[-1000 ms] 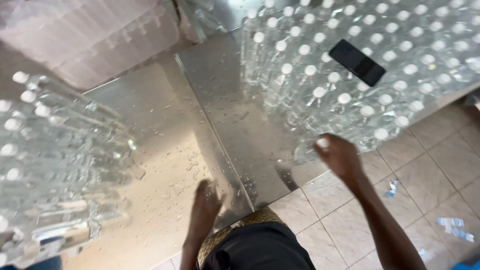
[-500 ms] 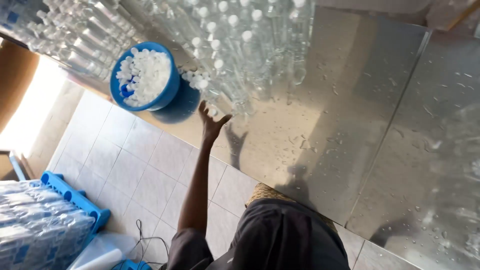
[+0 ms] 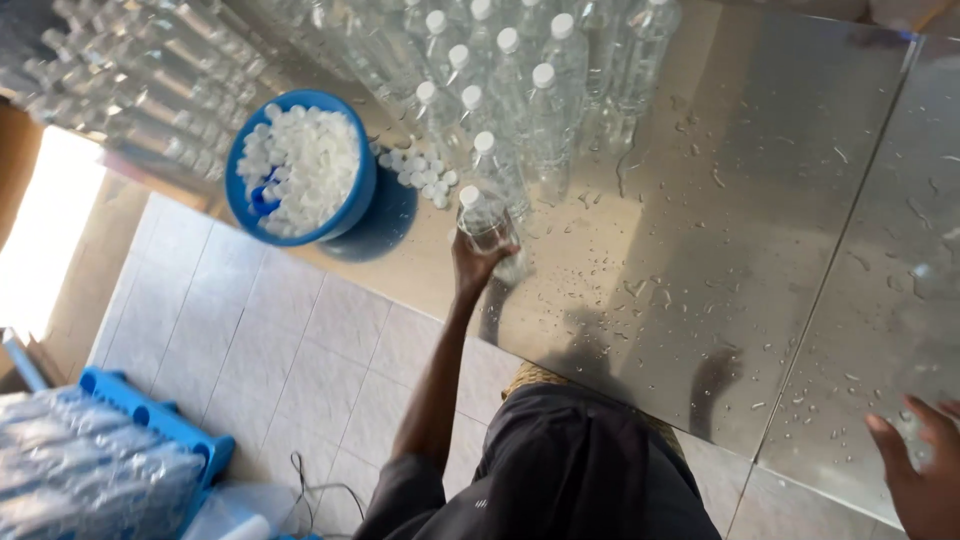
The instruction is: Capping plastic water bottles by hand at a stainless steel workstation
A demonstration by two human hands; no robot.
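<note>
Since half a second ago, left hand (image 3: pixel 478 262) has closed around upright capped bottle (image 3: pixel 487 220); right hand (image 3: pixel 925 470) rests open, empty, well apart.

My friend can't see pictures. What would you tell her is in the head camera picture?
A person's left hand grips a clear capped bottle on a wet metal table, at the edge of a crowd of similar bottles. A blue bowl full of white caps sits nearby, and the right hand rests at the table's near edge.
</note>
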